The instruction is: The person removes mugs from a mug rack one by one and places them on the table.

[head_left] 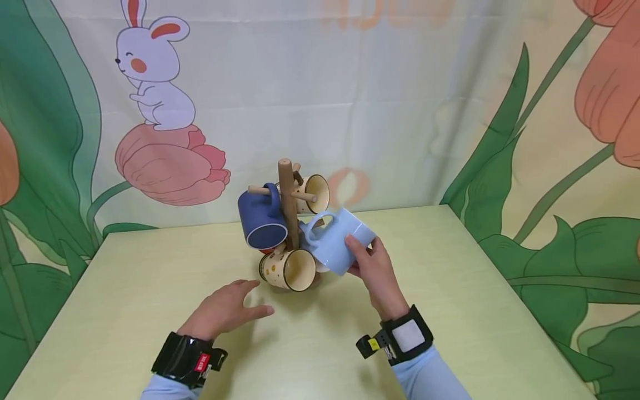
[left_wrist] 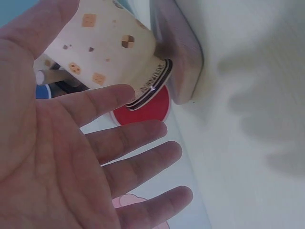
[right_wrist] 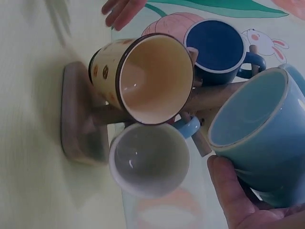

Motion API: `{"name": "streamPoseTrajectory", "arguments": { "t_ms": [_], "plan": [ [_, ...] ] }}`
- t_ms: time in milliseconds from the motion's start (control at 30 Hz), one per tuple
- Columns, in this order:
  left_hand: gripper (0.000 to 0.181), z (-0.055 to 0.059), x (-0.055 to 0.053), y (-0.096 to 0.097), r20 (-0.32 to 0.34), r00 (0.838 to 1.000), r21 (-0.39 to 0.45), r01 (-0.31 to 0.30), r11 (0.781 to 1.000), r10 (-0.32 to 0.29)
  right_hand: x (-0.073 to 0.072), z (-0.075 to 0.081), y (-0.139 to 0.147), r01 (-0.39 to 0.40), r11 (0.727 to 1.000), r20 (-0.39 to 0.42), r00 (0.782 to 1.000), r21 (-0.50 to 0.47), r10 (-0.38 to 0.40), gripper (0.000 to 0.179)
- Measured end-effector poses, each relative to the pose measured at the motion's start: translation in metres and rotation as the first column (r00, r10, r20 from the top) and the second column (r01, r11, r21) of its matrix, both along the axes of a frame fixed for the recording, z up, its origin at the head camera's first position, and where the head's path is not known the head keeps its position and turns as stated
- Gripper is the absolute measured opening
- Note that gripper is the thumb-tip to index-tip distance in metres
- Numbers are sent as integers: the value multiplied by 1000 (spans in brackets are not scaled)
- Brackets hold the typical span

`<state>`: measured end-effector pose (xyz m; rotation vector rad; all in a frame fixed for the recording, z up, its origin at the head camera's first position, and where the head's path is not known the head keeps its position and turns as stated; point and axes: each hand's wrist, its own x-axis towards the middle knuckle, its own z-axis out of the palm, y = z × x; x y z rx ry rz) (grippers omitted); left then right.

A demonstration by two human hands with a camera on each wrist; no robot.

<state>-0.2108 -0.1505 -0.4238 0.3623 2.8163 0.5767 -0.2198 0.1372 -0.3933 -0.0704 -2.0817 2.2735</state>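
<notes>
My right hand [head_left: 376, 272] grips a light blue mug [head_left: 336, 244] by its body, thumb on the near side, at the right of a wooden mug rack [head_left: 287, 211]. The mug is tilted and its handle points left, toward the rack post. In the right wrist view its mouth faces the rack. My left hand [head_left: 225, 306] holds nothing; its fingers are spread beside a cream patterned mug [head_left: 275, 270] on a low peg. Above that hangs a dark blue mug [head_left: 257, 214], mouth downward. A white-lined mug [right_wrist: 150, 162] with a blue handle hangs beside the cream one.
Another cream mug [head_left: 319, 194] hangs high at the rack's back. A red round thing [left_wrist: 147, 112] shows behind the low cream mug. The rack's wooden base [right_wrist: 81, 114] stands on the pale table [head_left: 160, 266]. Behind the table hangs a printed cloth [head_left: 400, 111].
</notes>
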Motion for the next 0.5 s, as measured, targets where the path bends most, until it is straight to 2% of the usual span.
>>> {"name": "streamPoseTrajectory", "arguments": {
  "t_ms": [267, 500],
  "plan": [
    [90, 10, 3, 2, -6, 1000, -2, 8, 1000, -8, 5, -4, 5, -17, 992, -98, 995, 122, 29, 66],
    [88, 18, 8, 4, -15, 1000, 19, 25, 999, -25, 11, -5, 7, 0, 957, -155, 987, 291, 47, 72]
  ]
}}
